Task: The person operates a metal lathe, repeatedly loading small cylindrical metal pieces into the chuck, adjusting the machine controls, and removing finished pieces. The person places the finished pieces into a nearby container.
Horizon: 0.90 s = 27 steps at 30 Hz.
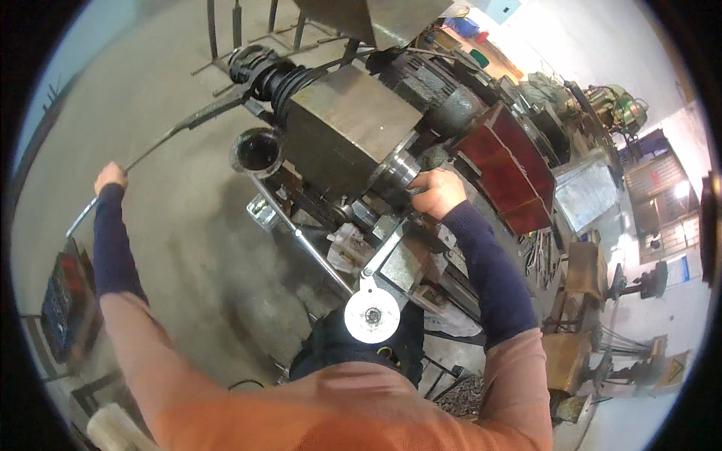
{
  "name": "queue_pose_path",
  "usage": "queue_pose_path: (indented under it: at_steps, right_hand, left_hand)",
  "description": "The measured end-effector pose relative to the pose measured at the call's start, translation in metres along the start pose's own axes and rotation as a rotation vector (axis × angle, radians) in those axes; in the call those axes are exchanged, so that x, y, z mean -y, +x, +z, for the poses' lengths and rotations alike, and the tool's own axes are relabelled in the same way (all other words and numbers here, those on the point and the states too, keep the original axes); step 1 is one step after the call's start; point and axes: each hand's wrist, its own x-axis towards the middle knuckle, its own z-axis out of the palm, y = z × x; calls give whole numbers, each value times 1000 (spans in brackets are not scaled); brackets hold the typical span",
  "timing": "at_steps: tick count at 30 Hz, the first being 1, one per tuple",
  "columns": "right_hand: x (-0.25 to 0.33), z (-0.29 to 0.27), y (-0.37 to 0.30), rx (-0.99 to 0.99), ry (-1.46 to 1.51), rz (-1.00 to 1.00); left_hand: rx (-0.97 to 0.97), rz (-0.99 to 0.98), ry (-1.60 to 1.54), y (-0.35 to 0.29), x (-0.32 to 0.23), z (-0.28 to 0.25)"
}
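Observation:
My left hand (111, 177) is out at the far left, fingers wrapped round a long metal lever (154, 144). That lever runs up to the rear of a lathe headstock (342, 124), a grey metal box in the middle. My right hand (440, 194) is at the shiny round spindle nose (397, 171) on the headstock's right side. Its fingers are curled in against the front of the spindle; what they pinch there is hidden. Below the right hand lies the tool slide (402, 263), with a round white handwheel (372, 316) close to my body.
A dark round cup (257, 150) on a thin metal rod stands left of the headstock. Right of the spindle is a red metal box (508, 169), with several hand tools (540, 255) beyond. A dark crate (64, 301) sits at the far left. Metal shavings (460, 395) lie low on the right.

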Motion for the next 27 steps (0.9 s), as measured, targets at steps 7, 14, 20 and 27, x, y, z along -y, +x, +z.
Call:
queue_pose_path:
  at_steps: [7, 14, 20, 27]
  right_hand:
    - [2, -5, -24, -167, 31, -75]
    - [-22, -38, -156, -464, 128, -52]
    - [-97, -11, -313, -529, 315, 428]
    - [-230, 54, -530, -308, -4, 1109]
  left_hand:
    - [-631, 786, -1047, -89, -105, 32]
    - [131, 564, -495, -157, -231, 192]
    - [-26, 860, -26, -112, -243, 170]
    - [-141, 813, -406, -139, -193, 152]
